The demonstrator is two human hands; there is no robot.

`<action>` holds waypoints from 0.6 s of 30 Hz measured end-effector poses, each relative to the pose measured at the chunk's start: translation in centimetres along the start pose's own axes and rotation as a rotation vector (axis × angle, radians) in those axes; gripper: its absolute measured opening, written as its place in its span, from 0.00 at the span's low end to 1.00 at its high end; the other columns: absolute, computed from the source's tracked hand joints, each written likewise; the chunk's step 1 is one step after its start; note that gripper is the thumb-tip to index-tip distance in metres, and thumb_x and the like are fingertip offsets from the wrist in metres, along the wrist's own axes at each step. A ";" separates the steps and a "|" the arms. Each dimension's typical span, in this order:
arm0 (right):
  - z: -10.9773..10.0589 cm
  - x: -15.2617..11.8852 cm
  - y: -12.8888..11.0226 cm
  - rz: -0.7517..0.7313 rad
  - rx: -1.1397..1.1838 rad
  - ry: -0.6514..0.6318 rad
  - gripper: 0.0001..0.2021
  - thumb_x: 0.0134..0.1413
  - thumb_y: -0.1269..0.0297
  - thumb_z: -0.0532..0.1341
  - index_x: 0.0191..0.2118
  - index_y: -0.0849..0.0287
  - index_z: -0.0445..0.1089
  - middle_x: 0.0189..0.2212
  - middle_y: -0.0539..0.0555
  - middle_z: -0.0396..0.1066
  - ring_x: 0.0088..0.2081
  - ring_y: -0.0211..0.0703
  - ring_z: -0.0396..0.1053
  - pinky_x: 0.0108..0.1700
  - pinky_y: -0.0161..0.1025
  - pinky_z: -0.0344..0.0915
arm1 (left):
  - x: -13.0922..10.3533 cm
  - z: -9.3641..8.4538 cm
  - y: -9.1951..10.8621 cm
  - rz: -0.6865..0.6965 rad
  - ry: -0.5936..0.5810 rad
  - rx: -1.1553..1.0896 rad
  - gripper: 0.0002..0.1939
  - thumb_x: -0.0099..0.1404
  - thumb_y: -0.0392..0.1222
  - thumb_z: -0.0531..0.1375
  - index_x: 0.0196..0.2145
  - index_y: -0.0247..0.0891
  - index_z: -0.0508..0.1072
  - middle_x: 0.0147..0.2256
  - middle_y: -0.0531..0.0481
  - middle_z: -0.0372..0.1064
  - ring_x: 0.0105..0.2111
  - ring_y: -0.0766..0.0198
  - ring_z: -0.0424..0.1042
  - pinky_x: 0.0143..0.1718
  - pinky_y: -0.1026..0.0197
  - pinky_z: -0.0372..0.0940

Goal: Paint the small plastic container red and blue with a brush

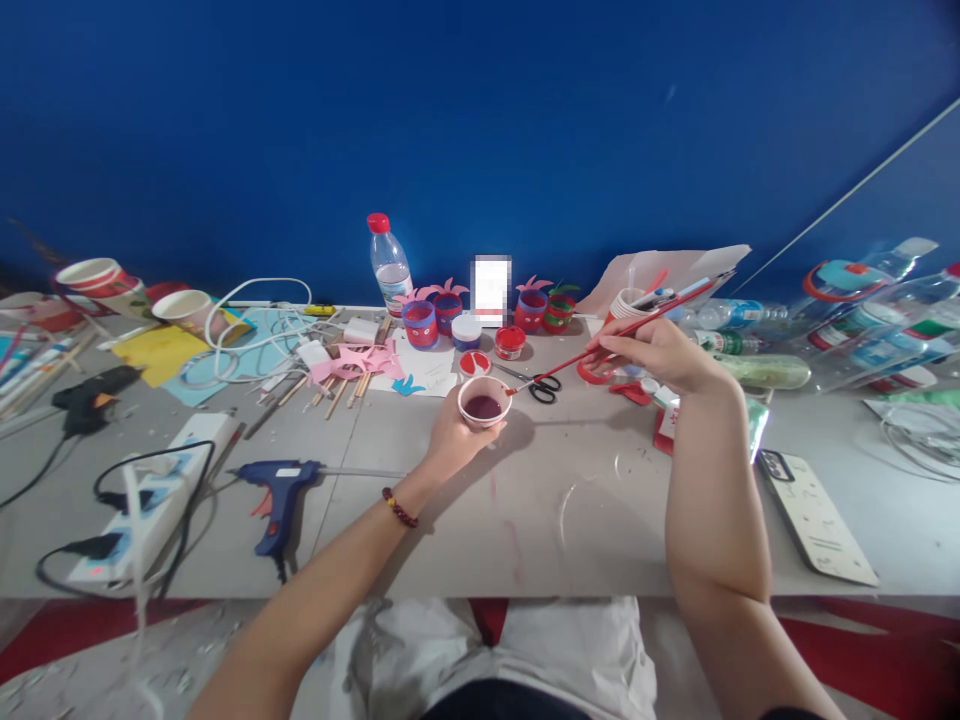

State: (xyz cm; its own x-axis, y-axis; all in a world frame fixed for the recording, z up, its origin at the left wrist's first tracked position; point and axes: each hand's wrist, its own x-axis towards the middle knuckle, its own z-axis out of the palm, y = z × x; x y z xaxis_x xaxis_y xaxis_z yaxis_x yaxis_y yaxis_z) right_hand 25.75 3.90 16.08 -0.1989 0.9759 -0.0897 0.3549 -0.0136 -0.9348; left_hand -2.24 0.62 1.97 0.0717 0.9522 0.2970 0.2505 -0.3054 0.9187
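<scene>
My left hand (457, 440) is wrapped round a paper cup (496, 388) with dark reddish liquid inside. In my right hand (652, 350) is a long red paintbrush (555, 372), its tip at the cup's right rim. Just behind the cup lies a round red-and-white lid (475, 364), beside an open jar of red paint (510, 343). A white-lidded jar (466, 331) stands near them. Black-handled scissors (546, 389) rest under the brush. Farther back are small decorated cups with paper tops, among them a red and purple one (421, 325).
A blue glue gun (281, 500) and a white power strip (161, 500) with cables lie at left. Pink paper cutouts (356, 365) and sticks are behind them. A water bottle (390, 262) stands by the blue wall. A phone (817, 515) and several plastic bottles are at right.
</scene>
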 end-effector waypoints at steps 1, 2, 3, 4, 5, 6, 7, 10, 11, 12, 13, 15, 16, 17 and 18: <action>0.0 0.0 0.0 0.000 -0.002 0.000 0.16 0.48 0.47 0.69 0.32 0.55 0.79 0.32 0.56 0.80 0.37 0.49 0.78 0.41 0.46 0.76 | 0.0 0.0 -0.1 0.003 -0.001 0.002 0.25 0.51 0.37 0.70 0.47 0.41 0.70 0.45 0.47 0.74 0.46 0.55 0.75 0.48 0.52 0.71; 0.0 0.0 0.1 -0.001 -0.003 0.000 0.15 0.48 0.47 0.69 0.33 0.55 0.79 0.32 0.56 0.80 0.37 0.49 0.78 0.40 0.45 0.76 | 0.0 0.0 -0.1 0.001 -0.001 0.004 0.25 0.51 0.37 0.70 0.47 0.41 0.70 0.45 0.47 0.74 0.46 0.55 0.75 0.48 0.51 0.70; -0.1 0.0 0.1 -0.001 -0.003 0.000 0.15 0.49 0.48 0.69 0.33 0.55 0.79 0.32 0.57 0.80 0.37 0.50 0.78 0.40 0.45 0.76 | 0.0 0.0 -0.2 -0.003 -0.001 0.009 0.26 0.51 0.38 0.70 0.47 0.41 0.70 0.45 0.47 0.74 0.46 0.55 0.74 0.48 0.51 0.70; -0.1 0.0 0.1 -0.001 -0.002 0.002 0.15 0.49 0.48 0.69 0.33 0.56 0.79 0.32 0.57 0.80 0.37 0.50 0.78 0.40 0.46 0.75 | 0.0 0.0 -0.3 -0.007 0.001 0.014 0.26 0.51 0.38 0.71 0.47 0.41 0.70 0.45 0.47 0.74 0.46 0.55 0.74 0.49 0.51 0.70; -0.1 0.0 0.2 0.000 0.001 0.004 0.15 0.50 0.49 0.68 0.34 0.56 0.79 0.33 0.57 0.80 0.37 0.50 0.78 0.40 0.46 0.75 | 0.0 0.0 -0.3 -0.012 0.001 0.021 0.26 0.51 0.38 0.71 0.47 0.41 0.70 0.45 0.47 0.74 0.46 0.55 0.74 0.48 0.51 0.70; -0.1 0.0 0.2 0.002 0.005 0.003 0.15 0.51 0.50 0.68 0.34 0.57 0.78 0.33 0.58 0.80 0.37 0.50 0.78 0.41 0.46 0.75 | 0.0 0.0 -0.4 -0.014 0.002 0.025 0.26 0.51 0.39 0.71 0.47 0.41 0.70 0.45 0.46 0.74 0.46 0.54 0.74 0.48 0.50 0.70; -0.1 -0.1 0.2 0.004 0.009 0.000 0.15 0.52 0.51 0.68 0.35 0.58 0.78 0.33 0.59 0.80 0.38 0.50 0.78 0.42 0.46 0.74 | 0.0 0.0 -0.5 -0.012 0.004 0.028 0.26 0.51 0.39 0.71 0.48 0.41 0.70 0.45 0.46 0.74 0.46 0.54 0.74 0.48 0.50 0.70; -0.1 -0.2 0.1 0.011 0.013 -0.007 0.16 0.53 0.52 0.67 0.37 0.61 0.78 0.35 0.61 0.80 0.38 0.50 0.78 0.42 0.45 0.74 | 0.0 0.0 -0.5 -0.006 0.005 0.017 0.27 0.52 0.39 0.71 0.49 0.42 0.69 0.46 0.47 0.74 0.46 0.55 0.74 0.49 0.50 0.70; 0.0 -0.3 0.0 0.012 0.016 -0.006 0.16 0.53 0.51 0.67 0.36 0.61 0.78 0.35 0.61 0.80 0.38 0.49 0.78 0.41 0.45 0.74 | -0.1 0.0 -0.4 -0.007 0.003 0.013 0.27 0.52 0.38 0.71 0.49 0.42 0.69 0.46 0.47 0.73 0.46 0.55 0.74 0.49 0.51 0.70; 0.0 -0.3 0.0 0.012 0.019 -0.003 0.16 0.53 0.51 0.67 0.36 0.62 0.78 0.34 0.61 0.80 0.38 0.49 0.78 0.41 0.44 0.74 | -0.1 0.0 -0.4 -0.009 0.002 0.013 0.27 0.52 0.39 0.71 0.49 0.42 0.69 0.46 0.47 0.73 0.46 0.55 0.74 0.49 0.51 0.70; 0.0 -0.3 0.0 0.011 0.022 0.000 0.16 0.52 0.51 0.67 0.36 0.62 0.78 0.34 0.60 0.80 0.37 0.49 0.78 0.41 0.44 0.74 | -0.1 0.0 -0.4 -0.011 0.001 0.015 0.27 0.52 0.39 0.71 0.49 0.42 0.69 0.46 0.47 0.73 0.46 0.55 0.74 0.48 0.51 0.70; 0.0 -0.3 -0.1 0.006 0.029 0.006 0.17 0.51 0.50 0.68 0.36 0.61 0.78 0.33 0.60 0.80 0.37 0.48 0.78 0.40 0.43 0.74 | -0.1 -0.1 -0.4 -0.011 0.003 0.023 0.27 0.52 0.39 0.71 0.49 0.41 0.69 0.46 0.47 0.73 0.46 0.54 0.74 0.48 0.51 0.70; 0.0 -0.3 -0.1 0.005 0.031 0.008 0.17 0.50 0.50 0.68 0.35 0.61 0.78 0.33 0.60 0.80 0.36 0.48 0.78 0.39 0.42 0.74 | -0.1 -0.1 -0.4 -0.009 0.001 0.024 0.27 0.52 0.39 0.71 0.48 0.41 0.69 0.46 0.47 0.73 0.46 0.54 0.74 0.48 0.51 0.70; 0.0 -0.3 -0.1 0.005 0.031 0.010 0.17 0.50 0.49 0.69 0.35 0.61 0.78 0.33 0.60 0.80 0.36 0.48 0.78 0.38 0.42 0.74 | -0.1 -0.1 -0.5 -0.008 -0.001 0.023 0.27 0.52 0.39 0.71 0.49 0.41 0.69 0.46 0.46 0.73 0.46 0.54 0.74 0.48 0.51 0.70; 0.0 -0.3 -0.2 0.003 0.032 0.009 0.18 0.49 0.49 0.69 0.35 0.60 0.78 0.33 0.60 0.80 0.36 0.49 0.78 0.38 0.42 0.74 | -0.1 -0.1 -0.6 -0.009 -0.002 0.020 0.27 0.52 0.39 0.71 0.49 0.41 0.69 0.46 0.46 0.73 0.46 0.54 0.74 0.48 0.51 0.70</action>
State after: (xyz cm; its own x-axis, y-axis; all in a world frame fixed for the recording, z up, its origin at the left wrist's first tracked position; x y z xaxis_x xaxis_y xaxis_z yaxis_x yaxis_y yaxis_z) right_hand 25.78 3.61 16.26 -0.1895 0.9778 -0.0894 0.3263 -0.0232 -0.9450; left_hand -2.45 0.75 1.42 0.0709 0.9549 0.2883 0.2703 -0.2966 0.9159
